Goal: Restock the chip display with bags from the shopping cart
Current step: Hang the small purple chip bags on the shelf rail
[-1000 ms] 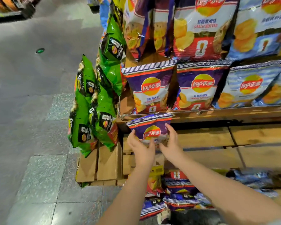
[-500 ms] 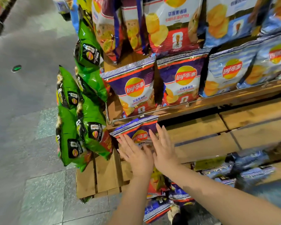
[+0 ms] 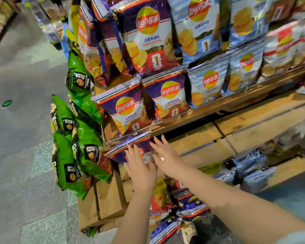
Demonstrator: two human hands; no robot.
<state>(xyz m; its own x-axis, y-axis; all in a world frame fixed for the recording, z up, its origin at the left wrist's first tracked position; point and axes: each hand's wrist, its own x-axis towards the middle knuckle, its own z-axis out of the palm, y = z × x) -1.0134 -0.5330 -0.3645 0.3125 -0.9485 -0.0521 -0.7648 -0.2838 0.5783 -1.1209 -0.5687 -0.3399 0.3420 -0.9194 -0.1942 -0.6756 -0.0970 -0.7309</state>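
1. Head view: a person's left hand (image 3: 141,170) and right hand (image 3: 167,158) press flat, fingers spread and grasping nothing, against a purple bag (image 3: 130,148) at the front of a wooden chip display (image 3: 236,136).
2. Left palm covers the lower face of the bag; the right hand lies at its right edge, fingers pointing up toward the shelf rail (image 3: 165,123).
3. Purple bag sits tilted, top edge leaning left, just under the rail and against the display's wooden front.
4. Two more purple bags stand upright side by side on the shelf above, one at left (image 3: 125,110), one at right (image 3: 169,95).
5. Blue bags (image 3: 208,85) fill the same shelf to the right, touching the purple ones.
6. Larger bags on the tier above include a purple garlic butter pack (image 3: 148,36) and a blue pack (image 3: 199,29).
7. Green bags (image 3: 72,138) hang in an overlapping column down the display's left end, over the grey tiled floor (image 3: 21,155).
8. Below the forearms, a heap of purple, blue and red bags (image 3: 183,205) lies jumbled; what holds them cannot be made out.
9. Right part of the frame is blurred, and the packs there are hard to read.
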